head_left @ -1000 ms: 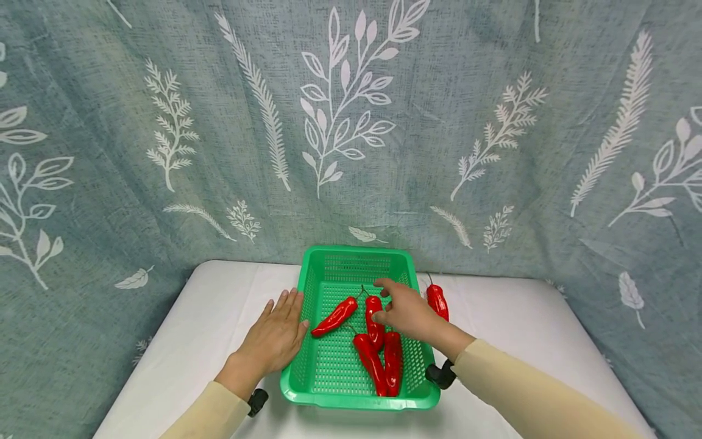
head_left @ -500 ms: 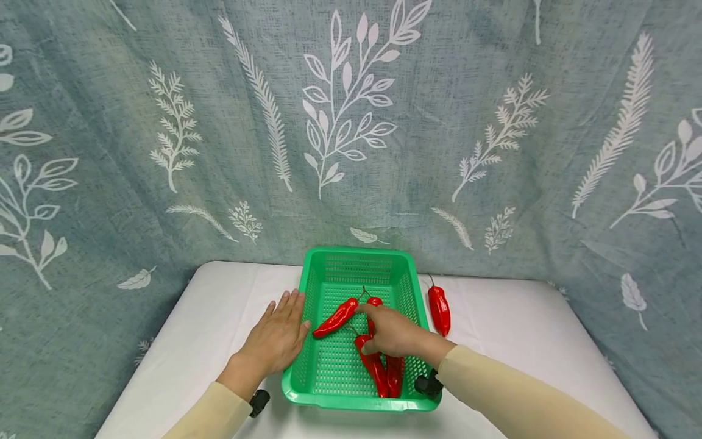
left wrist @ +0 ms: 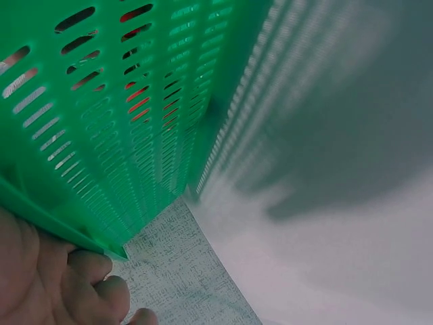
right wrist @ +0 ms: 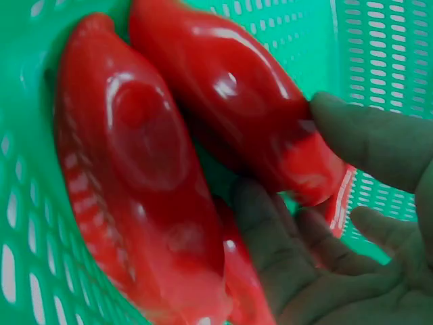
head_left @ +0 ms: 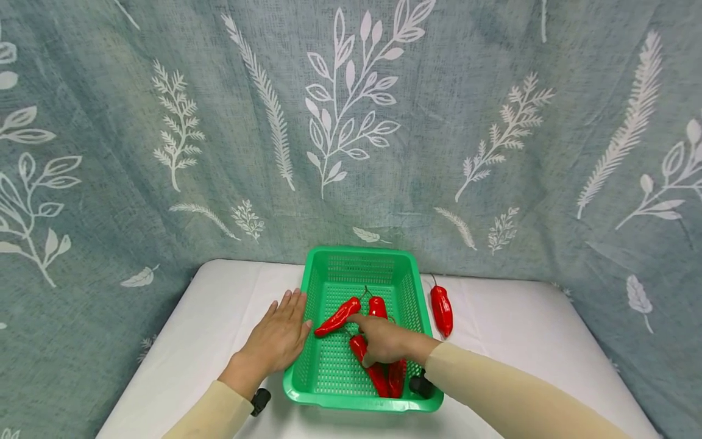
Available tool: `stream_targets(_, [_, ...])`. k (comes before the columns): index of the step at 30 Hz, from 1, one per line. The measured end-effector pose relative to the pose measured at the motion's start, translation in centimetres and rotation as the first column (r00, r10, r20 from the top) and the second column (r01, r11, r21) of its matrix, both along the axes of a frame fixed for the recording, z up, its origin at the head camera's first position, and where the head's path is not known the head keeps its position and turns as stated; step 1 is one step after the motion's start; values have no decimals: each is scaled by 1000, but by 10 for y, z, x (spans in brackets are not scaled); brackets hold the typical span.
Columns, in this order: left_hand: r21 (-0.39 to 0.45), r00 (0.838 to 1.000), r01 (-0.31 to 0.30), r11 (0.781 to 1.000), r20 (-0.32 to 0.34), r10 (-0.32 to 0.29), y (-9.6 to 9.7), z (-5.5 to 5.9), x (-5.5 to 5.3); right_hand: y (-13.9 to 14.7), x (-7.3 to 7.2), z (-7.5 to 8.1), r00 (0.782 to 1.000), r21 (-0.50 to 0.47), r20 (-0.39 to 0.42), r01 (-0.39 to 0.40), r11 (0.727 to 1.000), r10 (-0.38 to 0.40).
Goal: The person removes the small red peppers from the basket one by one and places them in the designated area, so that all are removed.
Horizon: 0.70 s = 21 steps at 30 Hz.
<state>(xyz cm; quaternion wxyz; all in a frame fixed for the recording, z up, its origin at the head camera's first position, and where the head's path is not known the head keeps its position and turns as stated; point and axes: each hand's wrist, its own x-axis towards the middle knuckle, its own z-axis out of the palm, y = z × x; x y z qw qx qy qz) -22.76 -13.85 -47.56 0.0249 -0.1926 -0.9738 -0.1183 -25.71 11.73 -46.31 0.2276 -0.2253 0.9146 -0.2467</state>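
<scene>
My left hand (head_left: 280, 332) lies flat with straight fingers along the left rim of a green plastic basket (head_left: 362, 403). In the left wrist view its fingers (left wrist: 95, 288) rest at the basket's edge. Inside the basket, my right hand (head_left: 384, 341) pinches a glossy red chili pepper (right wrist: 230, 88) near its stem end, thumb on one side and fingers on the other. Another red chili pepper (right wrist: 135, 156) lies right beside it, partly under the hand in the head view. Two more, a slanted pepper (head_left: 336, 318) and an upright-lying pepper (head_left: 377, 306), lie farther back.
One more red chili pepper (head_left: 442, 311) lies outside the basket, to its right on the white-covered table (head_left: 504, 323). A grey-green curtain with white leaf prints (head_left: 247, 140) hangs behind the table.
My right hand has come down and toward me, from over the back pepper to the front one, and has taken hold of it. That pepper's stem end has shifted slightly left. My left hand stays put.
</scene>
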Motion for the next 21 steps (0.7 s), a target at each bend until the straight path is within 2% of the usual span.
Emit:
stream_targets(5, [12,1000,1,1000,2,-1,0,2,0,-2,0,-1,999,-12,-7,-42,999,42])
stream_targets(11, [12,1000,0,1000,2,0,0,2,0,-2,0,-3,998,-5,-16,-57,998,57])
stream_targets(16, [32,1000,-7,999,13,7,0,2,0,-4,1,-3,995,47,-60,-78,996,81])
stream_targets(21, [40,1000,-11,999,17,11,0,2,1,-10,4,-8,993,116,-58,-97,988,104])
